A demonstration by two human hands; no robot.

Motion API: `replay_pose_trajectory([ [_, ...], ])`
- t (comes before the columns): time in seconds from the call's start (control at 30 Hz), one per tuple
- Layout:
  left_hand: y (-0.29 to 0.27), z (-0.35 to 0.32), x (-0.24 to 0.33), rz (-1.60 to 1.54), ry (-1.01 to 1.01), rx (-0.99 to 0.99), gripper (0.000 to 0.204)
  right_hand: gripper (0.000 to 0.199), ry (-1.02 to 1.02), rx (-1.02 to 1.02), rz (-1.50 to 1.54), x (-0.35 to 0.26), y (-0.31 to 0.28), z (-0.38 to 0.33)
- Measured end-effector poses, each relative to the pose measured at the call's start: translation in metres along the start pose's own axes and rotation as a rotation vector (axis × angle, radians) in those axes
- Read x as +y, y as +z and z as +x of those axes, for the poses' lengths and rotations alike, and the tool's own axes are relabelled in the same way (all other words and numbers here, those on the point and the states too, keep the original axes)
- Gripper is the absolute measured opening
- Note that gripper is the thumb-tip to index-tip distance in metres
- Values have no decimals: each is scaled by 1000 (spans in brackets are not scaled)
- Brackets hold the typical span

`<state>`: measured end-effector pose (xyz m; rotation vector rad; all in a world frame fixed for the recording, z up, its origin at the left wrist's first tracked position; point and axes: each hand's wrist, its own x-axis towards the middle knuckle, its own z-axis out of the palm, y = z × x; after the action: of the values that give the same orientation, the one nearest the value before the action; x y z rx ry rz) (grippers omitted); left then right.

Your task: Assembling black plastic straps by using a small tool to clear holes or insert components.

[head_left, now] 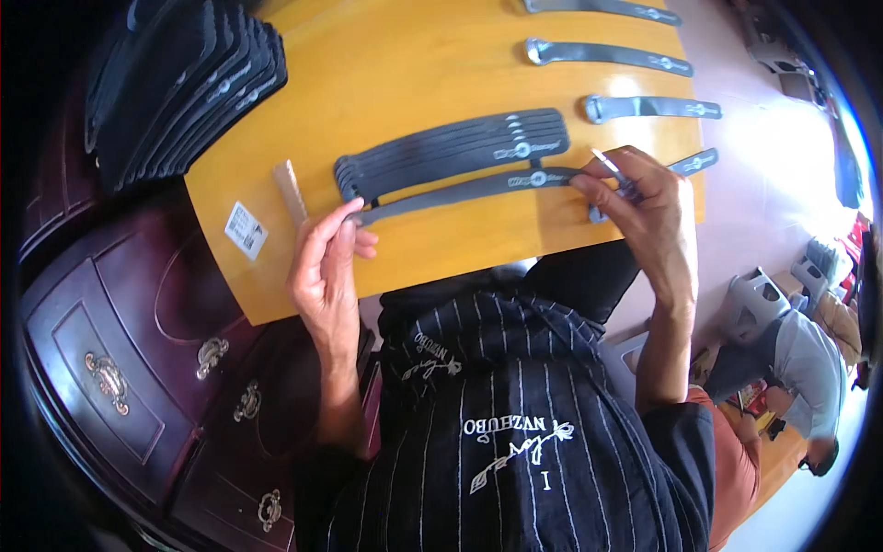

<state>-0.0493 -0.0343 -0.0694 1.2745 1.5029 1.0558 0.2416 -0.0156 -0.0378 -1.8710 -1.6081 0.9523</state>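
The dark strap [460, 192] lies left-to-right: left hand [322, 262] pinches one end; right hand [651, 198], gripping a thin tool [602, 162], touches the other.

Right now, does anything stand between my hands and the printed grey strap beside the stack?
Nothing visible: your left hand and right hand both touch the printed grey strap; the right also holds a pen-like tool.

Right hand [657, 210] is hiding the right end of the held strap [460, 191], most of a slim tool [602, 165] (kind unclear) and part of a nearby strap [696, 162]. Top edge is clipping the uppermost strap [612, 8] and black stack [189, 83]. White label's [246, 231] print is blurring out.
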Motion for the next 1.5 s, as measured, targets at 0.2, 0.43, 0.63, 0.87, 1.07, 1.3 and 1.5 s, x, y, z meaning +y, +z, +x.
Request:
replay_pose_trajectory([
  [0.2, 2, 0, -1, 63, -24, 163, 18, 19, -46, 20, 26, 1, 11, 6],
  [0.43, 8, 3, -11, -89, -76, 196, 12, 16, 75, -21, 130, 0, 12, 6],
  [0.63, 7, 8, -6, -9, -84, 179, 10, 18, 22, -24, 33, 13, 12, 8],
  [0.87, 7, 10, -9, -2, -88, 166, 10, 17, 28, 5, 78, 14, 16, 8],
  [1.07, 6, 13, -5, 7, -93, 177, 10, 18, 113, -69, 95, 17, 14, 11],
  [1.3, 8, 15, -5, 43, -102, 166, 11, 21, 126, -34, 31, 9, 15, 14],
  [1.5, 8, 16, -4, 44, -91, 163, 10, 21, 157, -25, 73, 7, 15, 14],
])
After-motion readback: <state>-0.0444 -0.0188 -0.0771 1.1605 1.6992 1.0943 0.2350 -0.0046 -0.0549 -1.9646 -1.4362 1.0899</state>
